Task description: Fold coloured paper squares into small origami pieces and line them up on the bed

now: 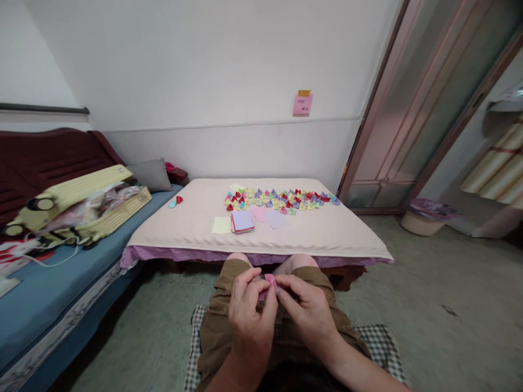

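Observation:
Above my lap, a small folded pink paper [269, 280] is pinched between both hands. My left hand [250, 310] is closed on its left and lower side, with the fingers partly hiding it. From the right, my right hand [304, 307] grips the same paper between thumb and forefinger. On the low table's cream cloth [196, 196] lies a stack of square coloured paper [242, 222], lilac on top. Beside the stack are a pale yellow sheet [221, 225], a pink sheet [259, 214] and a lilac sheet [277, 219]. Behind them spread many small folded paper pieces [281, 200] in mixed colours.
Red and blue folded pieces [175, 202] sit at the table's left. An open yellow suitcase [81, 207] and grey cushion [150, 175] rest on the blue bed [61, 283]. A pink note [302, 104] is taped to the wall. Right of the table stands a lined bin [425, 219].

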A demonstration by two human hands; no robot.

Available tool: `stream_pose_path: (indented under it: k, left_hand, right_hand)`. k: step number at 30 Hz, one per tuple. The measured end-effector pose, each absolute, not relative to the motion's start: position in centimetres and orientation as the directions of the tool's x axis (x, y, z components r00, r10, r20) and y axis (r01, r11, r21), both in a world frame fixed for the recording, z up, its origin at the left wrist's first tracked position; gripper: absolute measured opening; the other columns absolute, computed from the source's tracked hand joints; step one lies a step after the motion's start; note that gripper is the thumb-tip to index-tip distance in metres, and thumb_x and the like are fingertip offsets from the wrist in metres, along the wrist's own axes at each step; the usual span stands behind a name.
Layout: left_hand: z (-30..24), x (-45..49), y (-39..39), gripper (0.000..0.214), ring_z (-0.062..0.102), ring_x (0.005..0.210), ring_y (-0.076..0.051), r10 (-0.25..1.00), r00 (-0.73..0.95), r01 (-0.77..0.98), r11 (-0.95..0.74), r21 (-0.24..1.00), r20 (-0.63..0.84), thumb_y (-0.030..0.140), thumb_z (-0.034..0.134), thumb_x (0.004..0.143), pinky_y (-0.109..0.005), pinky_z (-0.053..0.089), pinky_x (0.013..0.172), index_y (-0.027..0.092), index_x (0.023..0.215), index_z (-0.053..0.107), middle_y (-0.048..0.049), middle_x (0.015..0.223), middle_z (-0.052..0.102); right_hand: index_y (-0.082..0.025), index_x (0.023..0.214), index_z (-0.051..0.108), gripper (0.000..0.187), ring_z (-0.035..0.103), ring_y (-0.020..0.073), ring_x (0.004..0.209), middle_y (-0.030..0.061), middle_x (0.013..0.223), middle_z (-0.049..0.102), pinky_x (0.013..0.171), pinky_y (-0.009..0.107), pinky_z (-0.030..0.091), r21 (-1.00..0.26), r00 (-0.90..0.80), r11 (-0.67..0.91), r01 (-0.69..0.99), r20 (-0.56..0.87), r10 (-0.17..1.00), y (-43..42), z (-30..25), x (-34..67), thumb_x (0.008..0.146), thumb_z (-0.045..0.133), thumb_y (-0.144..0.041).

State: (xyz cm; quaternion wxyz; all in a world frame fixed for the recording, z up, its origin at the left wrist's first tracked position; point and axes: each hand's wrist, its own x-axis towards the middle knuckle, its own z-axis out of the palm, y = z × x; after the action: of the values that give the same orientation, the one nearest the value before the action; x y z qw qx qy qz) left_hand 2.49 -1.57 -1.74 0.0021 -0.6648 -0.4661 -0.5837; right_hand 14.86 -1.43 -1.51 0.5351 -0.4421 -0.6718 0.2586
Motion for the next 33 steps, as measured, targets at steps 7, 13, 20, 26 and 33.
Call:
stream_pose_path:
  k: [7, 13, 20, 26, 33]
  left_hand:
    - [-2.3, 2.4, -1.4, 0.006, 0.064, 0.089, -0.021, 0.572, -0.085, 0.692, -0.555, 0.461, 0.816, 0.012, 0.06, 0.082, -0.035, 0.053, 0.079, 0.017, 0.083, 0.065, -0.0093, 0.097, 0.066]
    - [-1.5, 2.3, -1.4, 0.013, 0.064, 0.092, -0.02, 0.623, -0.038, 0.584, -0.621, 0.523, 0.782, 0.008, 0.057, 0.082, -0.033, 0.052, 0.081, 0.017, 0.078, 0.065, -0.0087, 0.097, 0.066]
    - [-0.7, 1.7, -1.0, 0.008, 0.064, 0.094, -0.02, 0.811, -0.069, 0.425, -0.503, 0.753, 0.581, 0.013, 0.061, 0.079, -0.032, 0.053, 0.082, 0.018, 0.073, 0.066, -0.008, 0.101, 0.064]
    - [-1.0, 1.9, -0.9, 0.018, 0.065, 0.092, -0.02, 0.825, -0.042, 0.379, -0.508, 0.773, 0.563, 0.016, 0.056, 0.083, -0.03, 0.054, 0.076, 0.018, 0.07, 0.068, -0.0093, 0.1, 0.065]
    - [-1.1, 1.6, -0.6, 0.017, 0.061, 0.098, -0.023, 0.883, -0.097, 0.345, -0.404, 0.847, 0.46, 0.022, 0.061, 0.081, -0.036, 0.048, 0.085, 0.018, 0.065, 0.065, -0.0092, 0.101, 0.064]
  right_hand:
    - [-0.021, 0.099, 0.072, 0.021, 0.068, 0.0161, 0.076, 0.0056, 0.091, 0.075, 0.073, 0.024, 0.054, -0.746, -0.088, 0.542, 0.386, 0.556, 0.827, -1.6, -1.3, 14.7, 0.087, 0.056, -0.016]
    - [-0.019, 0.097, 0.071, 0.02, 0.068, 0.0155, 0.077, 0.0056, 0.089, 0.074, 0.073, 0.023, 0.054, -0.733, -0.08, 0.54, 0.414, 0.562, 0.823, -1.5, -1.6, 15.0, 0.087, 0.055, -0.013]
    - [-0.021, 0.098, 0.071, 0.019, 0.068, 0.0164, 0.075, 0.0054, 0.088, 0.074, 0.071, 0.024, 0.054, -0.745, -0.091, 0.525, 0.412, 0.54, 0.837, -1.4, -1.2, 15.1, 0.087, 0.055, -0.017]
    - [-0.021, 0.098, 0.071, 0.02, 0.068, 0.0169, 0.076, 0.0052, 0.088, 0.074, 0.073, 0.025, 0.053, -0.761, -0.099, 0.512, 0.398, 0.519, 0.849, -1.3, -1.1, 15.3, 0.087, 0.055, -0.017]
    - [-0.019, 0.089, 0.072, 0.013, 0.064, 0.0164, 0.068, 0.0018, 0.07, 0.07, 0.064, 0.025, 0.051, -0.927, -0.124, 0.346, 0.142, 0.331, 0.936, -1.0, -0.8, 15.5, 0.083, 0.061, -0.024]
